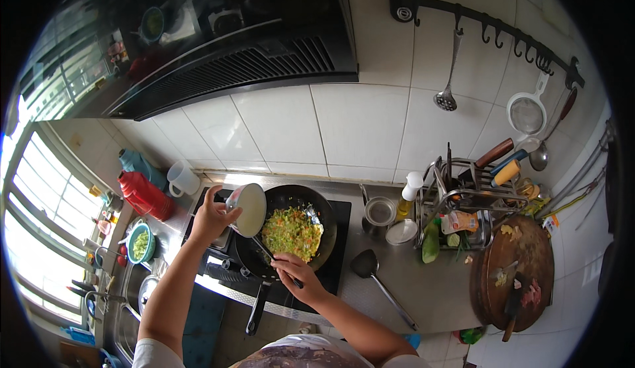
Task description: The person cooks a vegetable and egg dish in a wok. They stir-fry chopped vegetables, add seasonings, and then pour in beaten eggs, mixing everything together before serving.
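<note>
My left hand [212, 221] grips a small white bowl [251, 210] with a coloured pattern outside. The bowl is tilted on its side over the left rim of a black wok [325, 219], its pale inside facing the wok. In my right hand [301, 277] is a dark, thin-handled utensil [263, 250] reaching up to the bowl's lower edge; its far end is hidden. Chopped green, orange and yellow food [292, 234] lies in the wok. The wok's black handle [256, 308] points towards me, left of my right hand.
The wok stands on a black stove [342, 239]. To its right lie a spatula [384, 288], strainer pot [379, 211], oil bottle [406, 204] and knife rack [461, 189]. A round chopping board [531, 249] bears a cleaver [513, 298]. A red thermos [145, 196] and bowl of greens [141, 244] stand left.
</note>
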`<state>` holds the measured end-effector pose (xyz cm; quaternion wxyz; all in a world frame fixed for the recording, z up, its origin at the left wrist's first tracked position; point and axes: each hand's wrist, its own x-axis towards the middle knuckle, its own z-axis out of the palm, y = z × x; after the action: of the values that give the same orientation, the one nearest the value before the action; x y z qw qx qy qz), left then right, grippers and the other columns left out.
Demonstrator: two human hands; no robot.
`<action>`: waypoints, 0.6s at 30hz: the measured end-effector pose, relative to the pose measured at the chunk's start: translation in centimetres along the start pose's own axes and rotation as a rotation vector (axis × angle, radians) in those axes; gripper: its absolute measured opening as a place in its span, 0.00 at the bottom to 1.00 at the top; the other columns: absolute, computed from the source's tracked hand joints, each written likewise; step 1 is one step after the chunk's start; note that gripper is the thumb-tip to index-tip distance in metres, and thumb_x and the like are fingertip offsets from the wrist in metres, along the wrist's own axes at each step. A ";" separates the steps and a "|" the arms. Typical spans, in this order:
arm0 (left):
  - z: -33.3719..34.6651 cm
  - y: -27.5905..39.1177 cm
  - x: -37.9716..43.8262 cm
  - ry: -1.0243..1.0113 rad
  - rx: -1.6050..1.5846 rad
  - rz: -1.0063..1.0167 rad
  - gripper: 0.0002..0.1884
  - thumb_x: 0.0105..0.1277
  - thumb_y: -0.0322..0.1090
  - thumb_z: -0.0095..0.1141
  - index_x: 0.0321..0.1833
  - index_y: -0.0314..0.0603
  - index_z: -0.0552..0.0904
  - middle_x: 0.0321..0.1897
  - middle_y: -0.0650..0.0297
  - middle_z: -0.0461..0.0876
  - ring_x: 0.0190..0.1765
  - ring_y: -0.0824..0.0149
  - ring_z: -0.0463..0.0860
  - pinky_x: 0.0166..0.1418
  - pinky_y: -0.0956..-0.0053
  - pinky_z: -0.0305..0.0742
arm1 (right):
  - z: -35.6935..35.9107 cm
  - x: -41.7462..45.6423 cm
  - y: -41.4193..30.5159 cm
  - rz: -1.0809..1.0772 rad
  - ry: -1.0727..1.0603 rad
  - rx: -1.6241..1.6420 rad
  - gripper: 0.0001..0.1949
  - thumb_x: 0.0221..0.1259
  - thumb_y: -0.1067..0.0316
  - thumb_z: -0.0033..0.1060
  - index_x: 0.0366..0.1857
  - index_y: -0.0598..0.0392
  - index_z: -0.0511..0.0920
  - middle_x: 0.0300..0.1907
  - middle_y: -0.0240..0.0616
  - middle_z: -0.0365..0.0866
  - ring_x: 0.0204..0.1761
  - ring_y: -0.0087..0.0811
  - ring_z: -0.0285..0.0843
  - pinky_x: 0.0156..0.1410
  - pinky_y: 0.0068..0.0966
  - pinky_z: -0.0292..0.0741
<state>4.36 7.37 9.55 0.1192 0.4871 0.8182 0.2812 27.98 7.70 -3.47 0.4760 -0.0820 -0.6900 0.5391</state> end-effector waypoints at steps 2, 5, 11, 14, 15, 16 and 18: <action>0.6 -1.4 0.0 0.003 -0.038 -0.024 0.41 0.49 0.49 0.67 0.63 0.41 0.62 0.29 0.57 0.84 0.33 0.61 0.83 0.42 0.71 0.76 | 0.3 0.0 0.1 0.025 0.077 0.001 0.10 0.60 0.78 0.54 0.46 0.59 0.76 0.49 0.42 0.73 0.39 0.29 0.76 0.41 0.21 0.73; 0.8 -2.7 -0.3 0.002 -0.200 -0.097 0.38 0.52 0.46 0.67 0.62 0.38 0.62 0.25 0.58 0.83 0.27 0.67 0.81 0.36 0.75 0.76 | 0.3 0.1 0.4 0.020 0.164 -0.024 0.10 0.60 0.78 0.54 0.45 0.58 0.78 0.47 0.38 0.75 0.33 0.21 0.73 0.35 0.16 0.69; 0.3 -6.3 -1.5 0.049 -0.393 -0.203 0.35 0.54 0.43 0.66 0.60 0.38 0.63 0.24 0.62 0.81 0.23 0.74 0.78 0.30 0.80 0.75 | -1.1 1.7 -0.9 -0.030 0.330 -0.149 0.08 0.61 0.78 0.53 0.43 0.59 0.79 0.44 0.39 0.76 0.31 0.24 0.75 0.34 0.18 0.71; -0.2 -7.6 -2.0 0.060 -0.580 -0.370 0.31 0.58 0.47 0.62 0.60 0.41 0.64 0.28 0.62 0.80 0.27 0.71 0.80 0.34 0.75 0.78 | -1.7 0.5 1.2 0.112 0.252 -0.314 0.07 0.61 0.76 0.54 0.40 0.59 0.79 0.43 0.40 0.78 0.34 0.27 0.78 0.38 0.22 0.74; -0.3 -8.2 -2.2 0.048 -0.737 -0.384 0.30 0.59 0.48 0.60 0.59 0.41 0.65 0.29 0.61 0.80 0.29 0.70 0.80 0.35 0.75 0.78 | -1.9 0.3 1.6 0.233 0.173 -0.401 0.06 0.60 0.76 0.55 0.40 0.59 0.79 0.42 0.40 0.78 0.31 0.27 0.77 0.36 0.22 0.73; -0.4 -9.0 -2.7 0.035 -0.894 -0.398 0.29 0.60 0.50 0.59 0.58 0.42 0.66 0.29 0.60 0.80 0.31 0.69 0.80 0.37 0.74 0.78 | -1.8 0.0 1.9 0.137 0.235 -0.427 0.06 0.60 0.76 0.56 0.39 0.58 0.79 0.40 0.39 0.78 0.28 0.26 0.76 0.33 0.21 0.72; -0.3 -11.0 -3.4 0.028 -1.116 -0.472 0.27 0.62 0.54 0.54 0.57 0.44 0.67 0.33 0.57 0.80 0.35 0.67 0.81 0.41 0.74 0.78 | -1.3 -0.1 0.8 0.119 0.291 -0.431 0.05 0.60 0.75 0.56 0.38 0.58 0.80 0.39 0.38 0.78 0.28 0.26 0.76 0.33 0.21 0.72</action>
<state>-2.15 0.29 3.15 0.4049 0.1526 0.6346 0.6403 28.73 8.84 -4.23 0.5091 -0.2985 -0.7072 0.3894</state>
